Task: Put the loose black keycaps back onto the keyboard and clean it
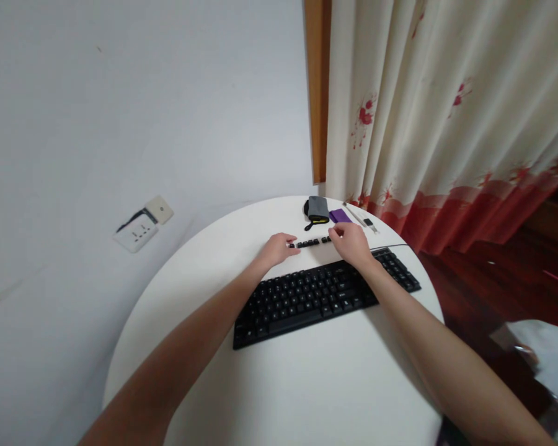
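A black keyboard (325,297) lies across the round white table (279,384). Just beyond it runs a short row of loose black keycaps (310,243). My left hand (276,249) rests at the row's left end, fingers curled with the fingertips at the end keycap. My right hand (351,241) reaches over the keyboard to the row's right end, fingers bent and pinched at a keycap there. What the fingertips actually grip is too small to see.
At the table's far edge lie a grey pouch (317,209), a purple flat item (340,215) and a slim pen-like tool (357,216). A wall socket (137,233) sits on the white wall at left. A cream and red curtain (446,124) hangs at right.
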`<state>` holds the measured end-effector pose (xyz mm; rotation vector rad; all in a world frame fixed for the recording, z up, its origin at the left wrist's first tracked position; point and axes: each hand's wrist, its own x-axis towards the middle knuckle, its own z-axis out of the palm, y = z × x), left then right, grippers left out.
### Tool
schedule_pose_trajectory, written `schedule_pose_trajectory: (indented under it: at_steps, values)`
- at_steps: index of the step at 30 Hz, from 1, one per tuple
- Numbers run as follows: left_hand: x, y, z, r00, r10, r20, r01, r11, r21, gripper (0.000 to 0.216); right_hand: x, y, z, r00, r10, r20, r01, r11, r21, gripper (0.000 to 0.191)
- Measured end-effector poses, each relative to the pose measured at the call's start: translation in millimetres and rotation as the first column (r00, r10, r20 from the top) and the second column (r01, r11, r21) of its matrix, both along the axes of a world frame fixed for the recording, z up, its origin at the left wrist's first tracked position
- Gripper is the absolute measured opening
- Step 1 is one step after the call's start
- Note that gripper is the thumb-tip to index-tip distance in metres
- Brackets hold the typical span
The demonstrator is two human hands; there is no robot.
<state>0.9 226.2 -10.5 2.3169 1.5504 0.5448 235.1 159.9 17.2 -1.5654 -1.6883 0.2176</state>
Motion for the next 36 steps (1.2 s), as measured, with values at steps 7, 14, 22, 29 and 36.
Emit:
schedule_pose_trajectory:
  at_steps: [7,14,22,29,36]
  values:
    - [13,-4,-3.3,1.0,0.024,0.005,-0.024,1.0,-0.01,0.016,8,7,-3.9,0.998,-0.016,-0.058,0.017,1.0,0.013,0.026]
    - [11,-37,23.7,0.998,0.002,0.067,-0.004,1.0,0.028,0.018,3,8,-5.8,0.88,0.424,-0.215,-0.431,0.902,0.015,0.016]
    - [28,-83,23.7,0.963,-0.221,0.152,0.201,0.97,0.135,0.015,-9,-4,-10.7,0.703,0.642,-0.306,-0.695,0.711,-0.106,0.015]
    - [25,-88,13.6,0.946,-0.187,0.264,0.172,0.982,0.079,0.02,-7,-2,-11.3,0.697,0.662,-0.275,-0.713,0.68,-0.169,0.018]
    - [21,-82,2.0,0.878,-0.084,0.472,0.166,0.977,-0.134,0.019,5,3,-11.4,0.752,0.635,-0.176,-0.658,0.716,-0.231,0.015]
